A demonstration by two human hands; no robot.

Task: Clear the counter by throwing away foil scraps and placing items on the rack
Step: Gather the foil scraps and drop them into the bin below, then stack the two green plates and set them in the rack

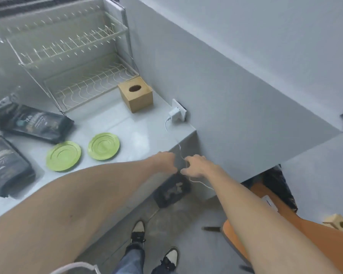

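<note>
Both my arms reach past the right end of the pale counter point(127, 131). My left hand point(165, 161) and my right hand point(198, 167) hang side by side, fingers pointing down and apart, with nothing visible in them. Directly below them a black bin point(172, 191) stands on the floor with crumpled silvery foil scraps point(171, 191) inside. Two green plates point(63, 156) point(103, 146) lie flat on the counter left of my hands. A two-tier wire dish rack point(77, 76) stands at the back of the counter and holds nothing.
Two black bags point(35, 123) point(5, 165) lie at the counter's left. A wooden tissue box point(136, 93) sits beside the rack. A white charger point(174, 113) is plugged into the wall socket and its thin cable point(179, 149) hangs between my hands. An orange chair point(285, 224) stands at the right.
</note>
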